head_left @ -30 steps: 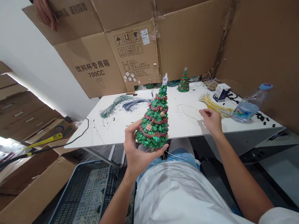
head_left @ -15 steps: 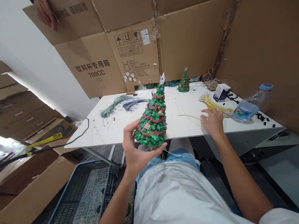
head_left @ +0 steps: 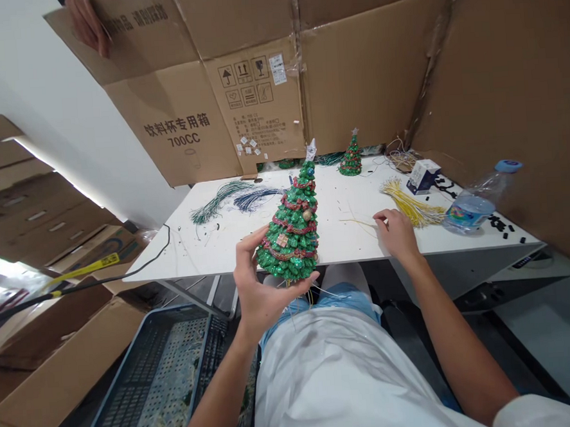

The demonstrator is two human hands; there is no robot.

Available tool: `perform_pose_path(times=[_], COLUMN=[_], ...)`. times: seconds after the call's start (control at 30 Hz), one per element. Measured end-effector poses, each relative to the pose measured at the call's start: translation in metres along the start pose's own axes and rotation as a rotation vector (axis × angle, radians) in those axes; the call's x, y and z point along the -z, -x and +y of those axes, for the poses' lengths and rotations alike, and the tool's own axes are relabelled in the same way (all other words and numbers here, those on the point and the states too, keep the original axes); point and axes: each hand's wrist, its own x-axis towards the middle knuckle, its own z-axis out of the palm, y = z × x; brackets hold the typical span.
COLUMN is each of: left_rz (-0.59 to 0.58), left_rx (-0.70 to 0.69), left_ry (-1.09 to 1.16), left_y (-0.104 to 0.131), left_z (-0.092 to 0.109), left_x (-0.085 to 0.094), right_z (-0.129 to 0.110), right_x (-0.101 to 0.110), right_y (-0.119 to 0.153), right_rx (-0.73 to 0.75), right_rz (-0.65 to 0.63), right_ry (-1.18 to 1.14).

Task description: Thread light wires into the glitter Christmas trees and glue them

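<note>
A small decorated Christmas tree [head_left: 290,229], green and glittery with red garlands and a pale star on top, is held upright by its base above the table's front edge. My left hand [head_left: 263,292] is closed around that base, thumb in front and fingers at the left side. Thin wires hang below the tree. Over the white table [head_left: 325,243], my right hand [head_left: 398,232] pinches thumb and fingertips together at the end of a thin yellow wire [head_left: 357,221]. Just beyond this hand lies a bundle of yellow wires [head_left: 410,206].
A second tree [head_left: 350,158] stands at the back by the cardboard wall [head_left: 363,73]. Green wires [head_left: 219,201] and dark blue wires [head_left: 257,198] lie left. A plastic bottle [head_left: 473,208] and small box [head_left: 422,176] are right. Another person's hand [head_left: 87,26] grips the cardboard.
My right hand has moved left and its fingers have closed at the yellow wire. My left hand and the tree stay nearly still.
</note>
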Motion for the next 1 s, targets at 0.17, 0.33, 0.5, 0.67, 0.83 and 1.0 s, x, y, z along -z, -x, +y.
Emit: perform_pose_path(times=[0.17, 0.33, 0.5, 0.67, 0.83, 1.0], left_rz=[0.001, 0.005, 0.009, -0.009, -0.038, -0.085], left_rx=[-0.003, 0.028, 0.055, 0.106, 0.181, 0.269], left_ry=[-0.009, 0.007, 0.012, 0.036, 0.149, 0.290], left_y=[-0.001, 0.000, 0.001, 0.000, 0.000, 0.000], left_z=[0.002, 0.002, 0.002, 0.004, 0.002, -0.003], left_x=[-0.001, -0.001, -0.001, -0.001, 0.001, 0.004], right_z=[-0.014, -0.028, -0.045, -0.077, -0.117, -0.146], right_x=[0.008, 0.017, 0.033, 0.064, 0.089, 0.096], right_y=[-0.003, -0.005, -0.008, -0.006, 0.005, 0.016], right_rx=[-0.025, -0.128, -0.217, -0.240, -0.269, -0.307], right_rz=[0.097, 0.211, 0.183, -0.020, -0.168, -0.288], right_ry=[-0.127, -0.312, -0.668, -1.020, -1.283, -1.460])
